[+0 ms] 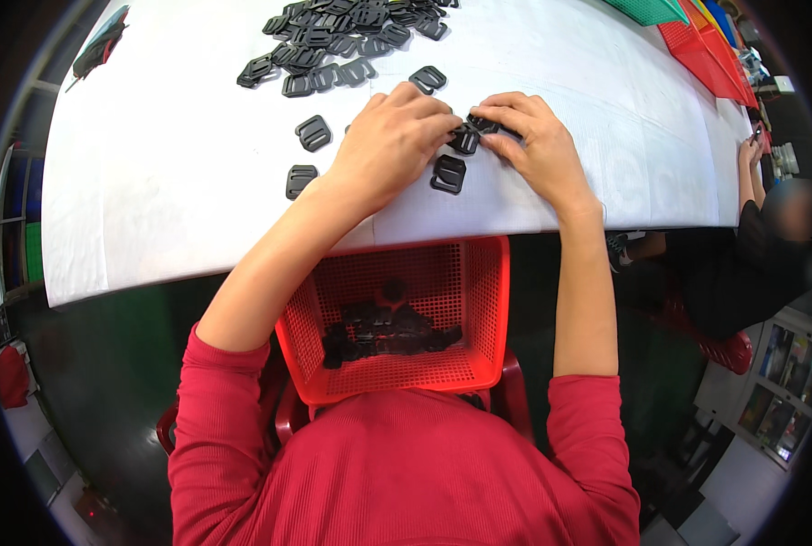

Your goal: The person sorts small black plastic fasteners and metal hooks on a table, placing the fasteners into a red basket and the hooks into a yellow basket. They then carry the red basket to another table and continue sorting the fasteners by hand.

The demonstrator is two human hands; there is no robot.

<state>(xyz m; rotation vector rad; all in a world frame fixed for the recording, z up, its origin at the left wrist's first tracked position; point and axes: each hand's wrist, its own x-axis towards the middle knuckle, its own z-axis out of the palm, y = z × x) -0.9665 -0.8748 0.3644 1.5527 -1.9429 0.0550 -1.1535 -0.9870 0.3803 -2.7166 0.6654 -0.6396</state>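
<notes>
My left hand [392, 141] and my right hand [535, 146] are close together above the white table, fingers bent in a pinch. Between the left fingertips is a black plastic slide buckle [465, 141]. The right thumb and fingers grip a second black buckle [484, 125], which meets the first; the fingers partly cover both. Just below them lies a loose buckle [448, 174], and another buckle [428, 79] rests beyond my left hand. To the left of that hand are two more, an upper buckle [314, 133] and a lower buckle [301, 181].
A heap of black buckles [333, 41] covers the far part of the white table [178, 164]. Below the table's near edge, a red mesh basket [495, 318] sits at my lap with black pieces [388, 332] inside. Red [701, 59] and green baskets stand far right, near a seated person [751, 264].
</notes>
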